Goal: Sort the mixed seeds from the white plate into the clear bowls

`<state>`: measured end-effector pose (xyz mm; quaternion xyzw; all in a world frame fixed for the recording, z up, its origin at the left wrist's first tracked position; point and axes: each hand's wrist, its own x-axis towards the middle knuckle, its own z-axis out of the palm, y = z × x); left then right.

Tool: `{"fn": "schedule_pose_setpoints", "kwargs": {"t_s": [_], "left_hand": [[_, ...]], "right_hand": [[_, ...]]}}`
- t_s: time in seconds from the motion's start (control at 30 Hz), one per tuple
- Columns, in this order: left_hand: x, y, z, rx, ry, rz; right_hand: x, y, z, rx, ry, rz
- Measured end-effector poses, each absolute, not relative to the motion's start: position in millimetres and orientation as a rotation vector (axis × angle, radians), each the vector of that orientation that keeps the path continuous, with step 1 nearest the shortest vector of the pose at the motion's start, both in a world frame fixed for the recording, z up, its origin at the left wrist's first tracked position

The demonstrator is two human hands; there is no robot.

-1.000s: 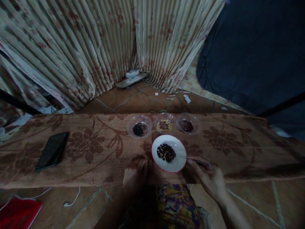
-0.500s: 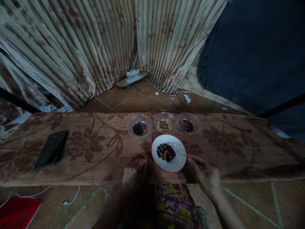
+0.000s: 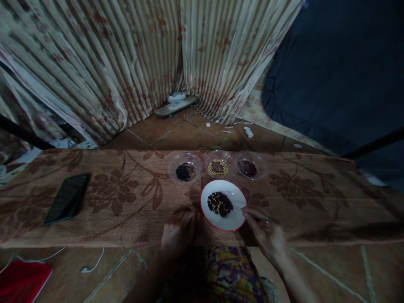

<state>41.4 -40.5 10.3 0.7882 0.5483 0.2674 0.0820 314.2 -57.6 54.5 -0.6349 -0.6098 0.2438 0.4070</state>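
Observation:
A white plate (image 3: 235,221) with a red rim holds a heap of mixed black, yellow and dark red beans (image 3: 220,204). In my right hand (image 3: 267,231), at the plate's right edge, is a pair of thin metal tweezers (image 3: 238,208), tips at the heap's right side. My left hand (image 3: 177,229) rests closed on the cloth left of the plate, apart from it, with nothing visible in it. Behind the plate stand three clear bowls: one with black beans (image 3: 183,171), one with yellow beans (image 3: 217,168), one with dark red beans (image 3: 248,168).
A brown floral cloth (image 3: 139,223) covers the narrow table. A dark phone (image 3: 67,198) lies at the left. Beyond the table are striped curtains (image 3: 151,54), a skateboard (image 3: 176,106) and small white scraps (image 3: 248,132) on the tiled floor. A red bag-like item (image 3: 23,280) lies at lower left.
My right hand has shifted slightly left, over the plate's right rim, bringing the tweezers closer to the bean heap. My left hand stays in place.

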Motion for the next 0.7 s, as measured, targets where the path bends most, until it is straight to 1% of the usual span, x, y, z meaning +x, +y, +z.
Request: {"fn": "schedule_pose_setpoints", "kwargs": {"t_s": [0.7], "left_hand": [[40.4, -40.3, 5.0, 2.356, 1.61, 0.86]], "right_hand": [[320.3, -60.2, 45.7, -1.654, -1.464, 0.575]]}}
